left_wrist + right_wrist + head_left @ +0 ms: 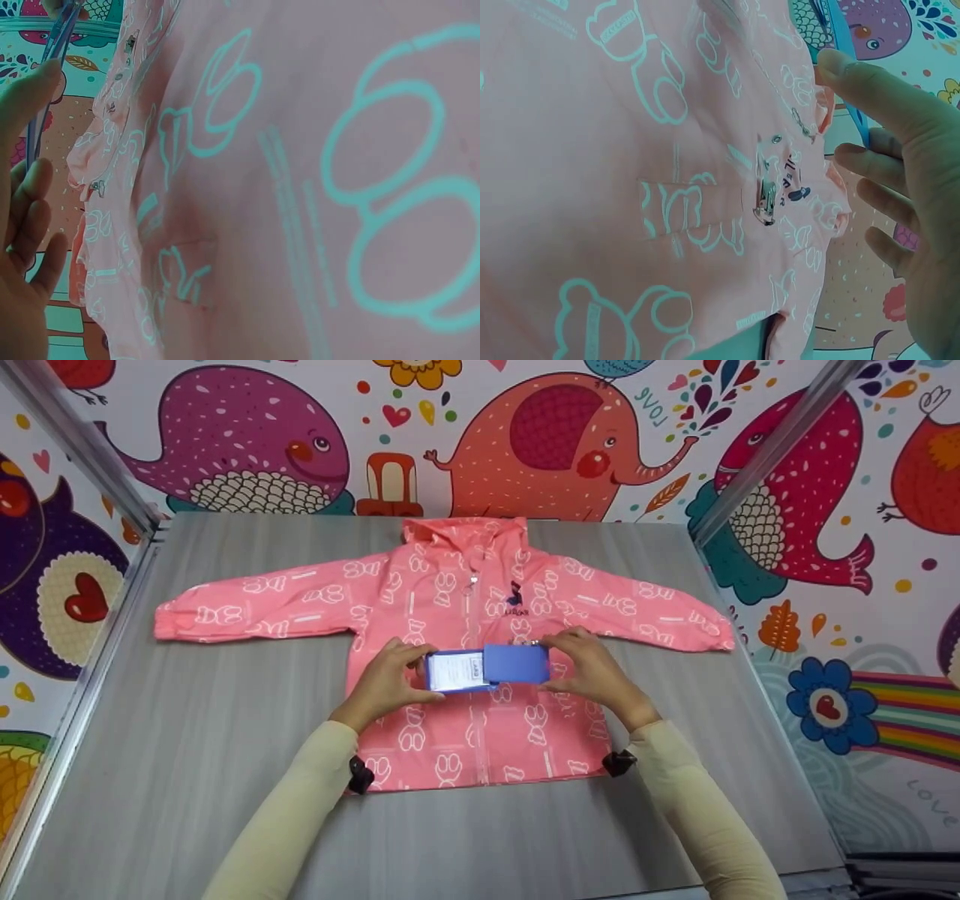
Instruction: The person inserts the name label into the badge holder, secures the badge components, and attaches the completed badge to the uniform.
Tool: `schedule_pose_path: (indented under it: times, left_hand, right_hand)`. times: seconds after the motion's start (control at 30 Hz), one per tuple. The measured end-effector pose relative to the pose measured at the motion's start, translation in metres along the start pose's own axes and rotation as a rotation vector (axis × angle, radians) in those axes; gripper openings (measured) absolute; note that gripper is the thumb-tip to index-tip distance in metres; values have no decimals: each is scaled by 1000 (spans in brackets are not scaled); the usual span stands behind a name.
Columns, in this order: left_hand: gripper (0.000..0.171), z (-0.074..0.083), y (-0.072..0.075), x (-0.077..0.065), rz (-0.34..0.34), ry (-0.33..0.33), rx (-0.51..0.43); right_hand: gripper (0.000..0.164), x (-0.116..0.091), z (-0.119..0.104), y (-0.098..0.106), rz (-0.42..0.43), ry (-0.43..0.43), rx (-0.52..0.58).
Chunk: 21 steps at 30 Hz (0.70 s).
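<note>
Blue card holder pinched at both ends, just above a pink jacket

The blue card holder [517,664] lies between the two hands, spanning the gap from one grip to the other. The left hand [384,679] pinches its near end, thumb along the lower edge and fingers at the upper edge. The right hand [595,671] pinches the opposite end in the same way. Next to the left grip, a white printed card [450,671] shows in the holder; next to the right grip is a plain blue panel [517,652], covering that half

Beneath both grips, and apart from them in the wrist views, the pink jacket [450,746] lies spread on the table [225,750]. Its zip [481,735] runs below the space between the hands, and its dark logo [516,598] sits beyond the right grip. A metal clip [765,187] shows near that logo; whether it joins the holder, I cannot tell
</note>
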State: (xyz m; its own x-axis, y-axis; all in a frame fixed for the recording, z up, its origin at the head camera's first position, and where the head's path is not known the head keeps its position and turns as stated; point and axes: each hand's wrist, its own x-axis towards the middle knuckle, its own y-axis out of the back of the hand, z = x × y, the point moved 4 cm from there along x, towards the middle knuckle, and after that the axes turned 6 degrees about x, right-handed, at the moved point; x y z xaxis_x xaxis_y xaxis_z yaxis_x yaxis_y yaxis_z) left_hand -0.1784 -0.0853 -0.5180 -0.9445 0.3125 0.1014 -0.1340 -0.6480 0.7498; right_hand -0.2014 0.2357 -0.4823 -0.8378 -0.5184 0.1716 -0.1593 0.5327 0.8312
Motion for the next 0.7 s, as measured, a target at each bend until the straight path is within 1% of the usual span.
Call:
schedule_pose_path:
  times: [0.13, 0.43, 0.7]
  left_hand:
    - [68, 1, 1, 0, -5, 0, -7]
    - [68, 0, 0, -1, -3, -2, -11]
    - [68, 1, 0, -1, 9, -27, 2]
  right_hand:
    - [78, 1, -2, -2, -15, 13, -8]
    - [79, 1, -1, -5, -63, -4, -9]
    - [76, 1, -1, -5, -62, 9, 7]
